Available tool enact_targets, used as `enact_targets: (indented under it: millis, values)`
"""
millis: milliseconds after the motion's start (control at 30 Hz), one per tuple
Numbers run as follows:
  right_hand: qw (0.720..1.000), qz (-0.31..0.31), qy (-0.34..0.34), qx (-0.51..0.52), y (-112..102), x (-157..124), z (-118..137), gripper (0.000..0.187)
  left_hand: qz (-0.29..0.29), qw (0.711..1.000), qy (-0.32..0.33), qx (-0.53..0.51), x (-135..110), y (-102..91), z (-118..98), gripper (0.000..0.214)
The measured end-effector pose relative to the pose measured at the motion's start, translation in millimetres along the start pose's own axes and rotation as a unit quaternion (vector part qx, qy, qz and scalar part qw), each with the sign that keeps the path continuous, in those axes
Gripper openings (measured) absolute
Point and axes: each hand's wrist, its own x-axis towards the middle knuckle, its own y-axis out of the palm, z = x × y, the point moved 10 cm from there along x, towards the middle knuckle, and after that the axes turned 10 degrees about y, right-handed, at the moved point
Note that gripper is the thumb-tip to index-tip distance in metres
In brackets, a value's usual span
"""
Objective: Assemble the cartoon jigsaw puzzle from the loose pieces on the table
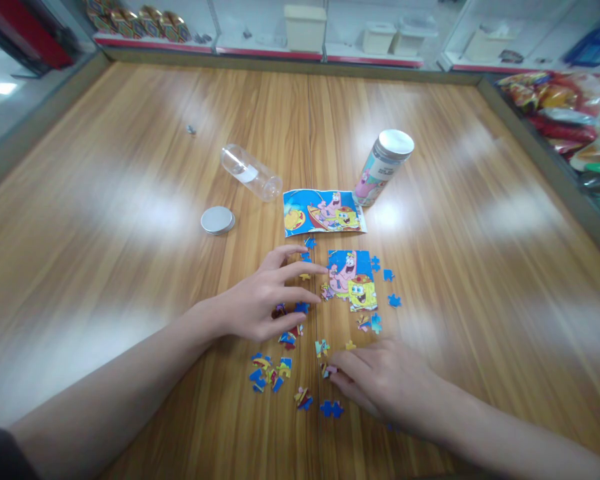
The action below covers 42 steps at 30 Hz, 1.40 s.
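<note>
A partly joined jigsaw puzzle [355, 280] with a pink and a yellow cartoon figure lies on the wooden table. My left hand [275, 293] spreads its fingers at the puzzle's left side, over several loose blue pieces. Lower right, my right hand [375, 373] pinches a small puzzle piece [329, 370] with pink and brown on it. A light-coloured loose piece [322, 348] lies just above that. More pieces [270, 373] are scattered at the lower left, and a joined blue pair [331, 409] sits below my right fingertips. Behind the puzzle rests the printed picture sheet [325, 213].
A printed canister [383, 170] with a silver lid stands at the sheet's right end. A clear plastic bottle [251, 173] lies on its side, and a round metal lid [218, 220] is nearby. Bagged snacks [560, 107] border the wooden table [155, 153] on the right.
</note>
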Motion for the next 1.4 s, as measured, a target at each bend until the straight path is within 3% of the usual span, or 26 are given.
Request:
enact_targets:
  millis: [167, 300, 400, 567, 733, 867, 1400]
  values:
    - [0.995, -0.097, -0.023, -0.001, -26.7, 0.8, -7.1, 0.021, -0.027, 0.999, 0.000, -0.023, 0.8, -5.4, 0.3, 0.031]
    - [0.976, -0.215, -0.019, -0.025, -64.3, 11.9, -33.7, 0.007, -0.068, 0.997, -0.016, -0.013, -1.6, -10.8, 6.5, 0.026]
    - [0.958, -0.279, -0.024, -0.052, -76.0, 25.4, -53.4, 0.008, -0.076, 0.997, -0.021, -0.001, -2.8, -12.3, 8.5, 0.024]
    - [0.972, -0.228, -0.026, -0.042, -47.1, 41.3, -69.0, 0.015, -0.025, 1.000, -0.007, 0.007, -0.6, -5.7, 3.4, 0.033]
    - [0.964, -0.260, 0.051, -0.038, -49.5, 34.5, -78.9, 0.015, 0.016, 1.000, 0.020, 0.017, 0.3, 4.3, -1.7, 0.048]
    - [0.959, -0.265, 0.068, -0.065, -54.9, 34.7, -76.1, 0.021, 0.039, 0.999, 0.023, 0.021, -1.0, 11.6, -0.7, 0.050]
    - [0.973, -0.225, -0.048, -0.028, -38.9, 29.3, -54.1, 0.015, 0.026, 0.999, 0.032, 0.016, 1.1, 10.7, -2.2, 0.049]
